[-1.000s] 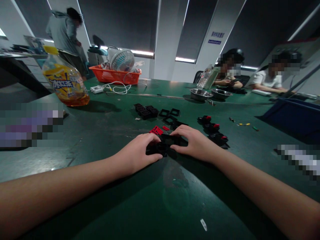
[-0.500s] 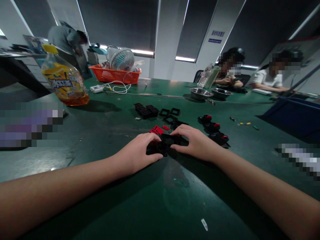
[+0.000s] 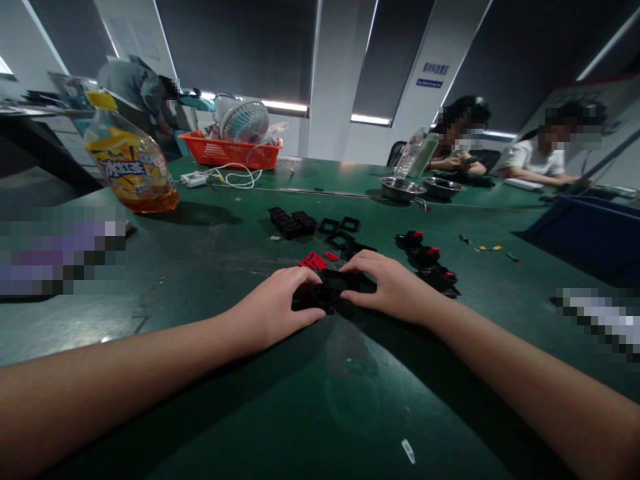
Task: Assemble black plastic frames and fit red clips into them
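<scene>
My left hand [image 3: 280, 303] curls its thumb and fingers around a black plastic part [image 3: 326, 299] with a round feature, low over the green table [image 3: 280, 407]. Close beside it, my right hand [image 3: 387, 283] grips a black plastic frame [image 3: 336, 279] between thumb and fingers. The two parts touch or overlap; whether they are joined I cannot tell. Just beyond lie small red plastic pieces [image 3: 313, 260] and several square black frames [image 3: 340, 240]. Black blocks [image 3: 293, 223] sit farther back. Right of my right hand stand black assemblies with red tabs [image 3: 437, 275].
A bottle of orange drink [image 3: 133, 167] stands at the left, near an orange basket [image 3: 230, 152] holding a fan. Steel bowls [image 3: 400, 189] are at the back. A blue bin [image 3: 590, 230] is on the right. A small white piece [image 3: 409, 451] lies in front. Other people sit across the table.
The black part in my left hand has tilted slightly, while both hands stay in nearly the same place. In the background at left, a person has bent lower.
</scene>
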`<state>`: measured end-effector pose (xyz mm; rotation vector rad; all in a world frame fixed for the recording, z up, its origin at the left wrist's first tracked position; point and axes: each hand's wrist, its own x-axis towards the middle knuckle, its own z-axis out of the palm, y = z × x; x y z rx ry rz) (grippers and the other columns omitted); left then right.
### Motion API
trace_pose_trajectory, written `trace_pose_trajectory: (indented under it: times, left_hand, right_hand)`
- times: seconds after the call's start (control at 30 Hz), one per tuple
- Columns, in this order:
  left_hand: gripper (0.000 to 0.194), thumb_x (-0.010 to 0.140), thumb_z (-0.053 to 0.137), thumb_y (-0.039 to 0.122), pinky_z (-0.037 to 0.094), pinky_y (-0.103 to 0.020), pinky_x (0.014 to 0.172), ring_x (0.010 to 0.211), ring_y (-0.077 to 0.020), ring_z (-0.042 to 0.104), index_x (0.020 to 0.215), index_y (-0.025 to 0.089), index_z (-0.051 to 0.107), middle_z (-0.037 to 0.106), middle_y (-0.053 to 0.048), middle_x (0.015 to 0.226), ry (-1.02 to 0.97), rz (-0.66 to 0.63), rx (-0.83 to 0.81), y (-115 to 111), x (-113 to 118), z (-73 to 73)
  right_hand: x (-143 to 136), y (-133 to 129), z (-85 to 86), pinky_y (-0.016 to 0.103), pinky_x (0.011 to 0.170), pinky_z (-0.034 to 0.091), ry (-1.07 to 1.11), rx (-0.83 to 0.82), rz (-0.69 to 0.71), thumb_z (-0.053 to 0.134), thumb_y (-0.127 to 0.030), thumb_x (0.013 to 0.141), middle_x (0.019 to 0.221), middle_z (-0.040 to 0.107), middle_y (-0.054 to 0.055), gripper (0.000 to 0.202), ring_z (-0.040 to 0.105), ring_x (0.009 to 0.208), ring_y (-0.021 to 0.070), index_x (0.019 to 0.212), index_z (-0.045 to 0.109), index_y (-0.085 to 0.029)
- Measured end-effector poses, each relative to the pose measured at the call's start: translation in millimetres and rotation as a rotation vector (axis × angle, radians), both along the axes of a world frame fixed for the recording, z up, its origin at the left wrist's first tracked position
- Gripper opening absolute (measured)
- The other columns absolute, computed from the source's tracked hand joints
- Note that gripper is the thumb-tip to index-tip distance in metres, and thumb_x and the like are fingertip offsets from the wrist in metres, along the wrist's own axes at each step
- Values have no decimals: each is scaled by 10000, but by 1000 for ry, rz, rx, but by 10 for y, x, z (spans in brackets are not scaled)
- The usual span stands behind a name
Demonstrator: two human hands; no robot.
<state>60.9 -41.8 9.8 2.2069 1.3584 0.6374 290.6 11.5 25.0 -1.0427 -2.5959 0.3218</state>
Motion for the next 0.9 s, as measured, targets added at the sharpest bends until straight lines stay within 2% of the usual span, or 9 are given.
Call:
trace_pose_trajectory:
  times: [0.5, 0.9]
  left_hand:
    - [301, 775, 705, 235, 505, -430, 935, 1082, -279, 615, 1059, 198, 614, 678, -79, 1128, 6, 4, 10, -3, 6, 2]
    - [315, 777, 711, 235, 509, -437, 913, 1040, -283, 625, 1073, 170, 628, 680, -93, 1094, 6, -1, 13, -1, 3, 9]
  right_hand:
    - [5, -8, 5, 418, 875, 503, 8, 1, -4, 728, -336, 800, 1035, 660, 99, 294, 626, 978, 252, 1044, 697, -175]
    - [1, -1, 0, 416, 894, 496, -9, -8, -7, 721, -341, 809, 1059, 653, 117, 332, 621, 1006, 262, 1069, 688, -137]
